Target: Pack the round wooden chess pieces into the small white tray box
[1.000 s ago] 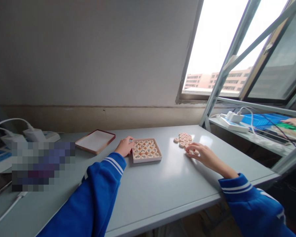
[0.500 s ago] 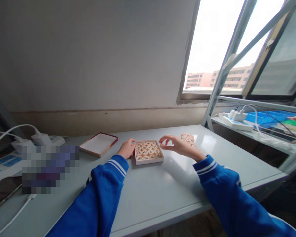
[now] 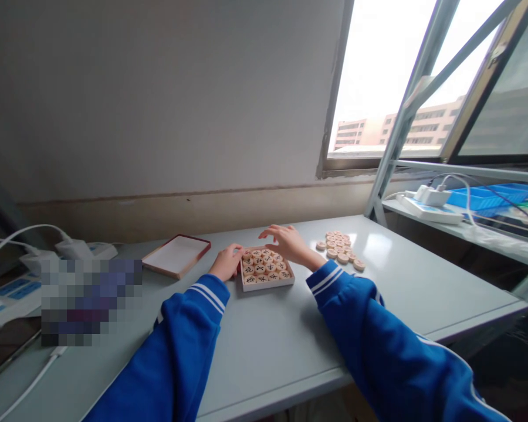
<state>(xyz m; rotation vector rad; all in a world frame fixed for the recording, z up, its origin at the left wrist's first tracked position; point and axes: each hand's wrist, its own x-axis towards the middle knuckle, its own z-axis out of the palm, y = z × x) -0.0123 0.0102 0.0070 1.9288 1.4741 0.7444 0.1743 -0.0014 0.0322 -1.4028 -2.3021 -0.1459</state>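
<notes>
A shallow open box (image 3: pixel 268 286) sits on the table, filled with rows of round Chinese chess pieces (image 3: pixel 270 268) marked with dark characters. My left hand (image 3: pixel 226 264) grips the box at its left edge, with fingertips on the far left corner. Over the back right part of the box hovers my right hand (image 3: pixel 288 243), palm down, fingers and thumb apart; I see nothing held in it. It hides the back right corner of the box. More Chinese chess pieces (image 3: pixel 339 246) lie loose in a group to the right of that hand.
Left of the box lies its lid (image 3: pixel 176 258), inside facing up. Power strips with plugs (image 3: pixel 77 249), a white cable and a dark phone (image 3: pixel 9 346) occupy the left side. A metal frame (image 3: pixel 378 193) stands at the right, beside a shelf with a blue basket (image 3: pixel 479 198).
My right hand has moved left from the box's right side to above its back right part, its fingers more spread. The loose pieces now show more fully. My left hand stays at the box.
</notes>
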